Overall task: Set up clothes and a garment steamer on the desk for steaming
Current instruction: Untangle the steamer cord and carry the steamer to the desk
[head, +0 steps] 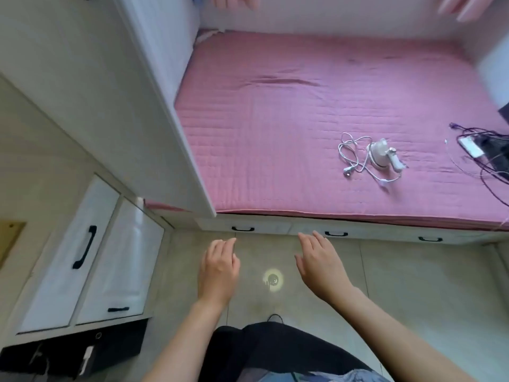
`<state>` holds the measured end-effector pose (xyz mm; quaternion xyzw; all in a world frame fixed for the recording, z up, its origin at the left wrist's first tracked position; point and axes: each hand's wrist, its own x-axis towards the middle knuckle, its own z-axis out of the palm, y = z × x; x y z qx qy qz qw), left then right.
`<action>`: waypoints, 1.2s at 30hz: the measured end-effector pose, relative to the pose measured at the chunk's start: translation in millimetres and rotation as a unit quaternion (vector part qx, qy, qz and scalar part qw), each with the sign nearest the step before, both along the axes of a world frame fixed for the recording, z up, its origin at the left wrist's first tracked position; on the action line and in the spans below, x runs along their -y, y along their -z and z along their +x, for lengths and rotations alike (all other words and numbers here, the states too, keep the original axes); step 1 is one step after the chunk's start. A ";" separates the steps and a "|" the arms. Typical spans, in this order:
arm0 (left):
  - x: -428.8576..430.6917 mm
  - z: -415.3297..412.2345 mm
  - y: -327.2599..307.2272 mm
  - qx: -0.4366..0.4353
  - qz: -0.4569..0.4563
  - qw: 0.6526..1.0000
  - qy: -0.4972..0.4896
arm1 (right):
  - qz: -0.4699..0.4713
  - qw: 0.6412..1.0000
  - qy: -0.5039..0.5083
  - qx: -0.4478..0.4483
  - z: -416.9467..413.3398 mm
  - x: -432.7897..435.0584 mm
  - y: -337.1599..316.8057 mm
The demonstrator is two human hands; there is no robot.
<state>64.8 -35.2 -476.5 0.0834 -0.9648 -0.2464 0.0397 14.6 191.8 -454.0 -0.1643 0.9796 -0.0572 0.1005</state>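
Nearest to me, both arms reach forward over the floor tiles (413,285), palms down. My left hand (219,271) hangs with the fingers loosely together and a little curled, holding nothing. My right hand (321,264) sits slightly further forward, its fingers extended and gently fanned, thumb out to the side, also empty. Neither touches anything; both hover short of the bed's drawer fronts (334,233).

To my left stand white cabinet doors (91,257) with black handles, and a black box (74,354) sits on the floor below them.

Beyond the hands lies the pink quilted mattress (275,128). The garment steamer (381,157) rests on it toward the right, tipped on its side, with its grey cord (355,155) in loose loops beside it and the plug end trailing toward me. Further right, well apart from it, a tangle of dark cables (487,150) and a small white device (471,146) lie near the mattress edge.

I see no clothes and no desk here, so the task looks barely begun.

My worry is the cord: lifting the steamer by its body alone would likely let the loops drag or snag, or let the plug swing. Reaching too far right could also catch the dark cables.
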 end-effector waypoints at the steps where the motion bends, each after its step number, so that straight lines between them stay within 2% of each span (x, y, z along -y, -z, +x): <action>1: -17.0 -9.3 0.3 0.003 -0.001 1.000 0.017 | 0.000 1.000 0.013 0.000 -2.3 -17.5 0.7; 9: -106.6 -88.8 -5.9 0.012 -0.031 0.988 0.152 | -0.030 0.988 0.151 0.000 -25.3 -112.3 7.0; 15: -148.2 -158.3 1.4 0.027 -0.032 0.981 0.189 | -0.029 0.979 0.201 0.001 -68.9 -157.5 13.5; 27: -207.9 -336.6 21.1 0.122 -0.012 0.971 0.204 | -0.028 0.979 0.202 0.003 -242.2 -229.6 16.6; 36: -266.8 -437.7 34.6 0.158 0.019 0.972 0.171 | -0.021 0.977 0.203 0.063 -341.0 -297.2 30.4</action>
